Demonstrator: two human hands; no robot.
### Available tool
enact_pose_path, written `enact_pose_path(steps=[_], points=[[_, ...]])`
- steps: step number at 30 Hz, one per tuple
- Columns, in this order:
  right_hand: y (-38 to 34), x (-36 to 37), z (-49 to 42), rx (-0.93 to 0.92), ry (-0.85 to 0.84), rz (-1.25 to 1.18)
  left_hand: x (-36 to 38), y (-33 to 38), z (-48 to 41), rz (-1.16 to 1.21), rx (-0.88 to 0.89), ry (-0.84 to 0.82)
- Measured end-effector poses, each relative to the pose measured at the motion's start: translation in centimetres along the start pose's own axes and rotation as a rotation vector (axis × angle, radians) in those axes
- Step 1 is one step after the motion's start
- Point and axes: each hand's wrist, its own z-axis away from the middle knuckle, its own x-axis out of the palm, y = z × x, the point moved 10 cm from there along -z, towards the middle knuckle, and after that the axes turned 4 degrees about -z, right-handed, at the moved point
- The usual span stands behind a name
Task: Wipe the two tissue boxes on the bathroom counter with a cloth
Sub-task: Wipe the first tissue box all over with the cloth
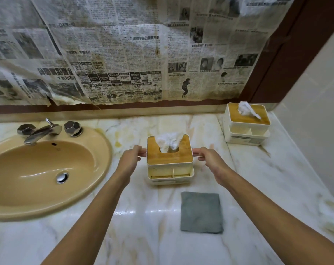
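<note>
Tissue box point(170, 159) at frame centre sits between the left hand point(130, 159) and right hand point(210, 159), whose extended fingertips touch its sides. The cloth point(201, 212) lies flat on the counter point(143, 217) below it, and the second tissue box point(246, 123) stands at upper right. Wiping apparently has not started.

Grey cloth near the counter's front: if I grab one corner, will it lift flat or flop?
The grey cloth will probably flop: it looks like soft fabric lying limp and flat. It seems folded, so layers may fall open. On the glossy marble counter it may slide rather than bunch when pushed.
</note>
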Motion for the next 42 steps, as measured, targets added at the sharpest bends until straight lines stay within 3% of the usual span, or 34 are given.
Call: enact_pose_path(steps=[10, 14, 18, 21, 25, 31, 33, 38, 42], points=[[-0.1, -0.7, 0.8, -0.030, -0.057, 0.035, -0.1, 0.7, 1.1, -0.086, 0.026, 0.018], [0.2, -2.1, 0.3, -0.052, 0.015, 0.173, 0.0, 4.6, 2.8, -0.426, 0.308, 0.262], [0.8, -3.1, 0.6, -0.172, 0.075, 0.466, 5.2, 8.9, 3.7, -0.701, 0.531, 0.155], [3.3, -2.1, 1.2, -0.173, -0.020, 0.722, 8.2, 9.7, 3.0, -0.858, 0.543, 0.084], [7.2, 0.3, 2.7, -0.172, -0.233, 0.967, 10.1, 9.9, 2.2, -1.096, 0.508, 0.116], [8.2, 1.9, 3.4, -0.348, -0.232, 1.268, 11.6, 8.1, 1.1, -1.169, 0.330, 0.031], [8.2, 1.4, 3.1, -0.318, -0.236, 1.193, 11.8, 7.7, 0.7, -1.147, 0.286, 0.008], [7.2, -0.7, 3.4, -0.156, -0.315, 0.694, 11.6, 7.2, 0.5, -1.099, 0.206, -0.031], [6.2, -3.0, 3.3, -0.084, -0.257, 0.396, 11.1, 7.4, 1.2, -1.017, 0.220, -0.045]])
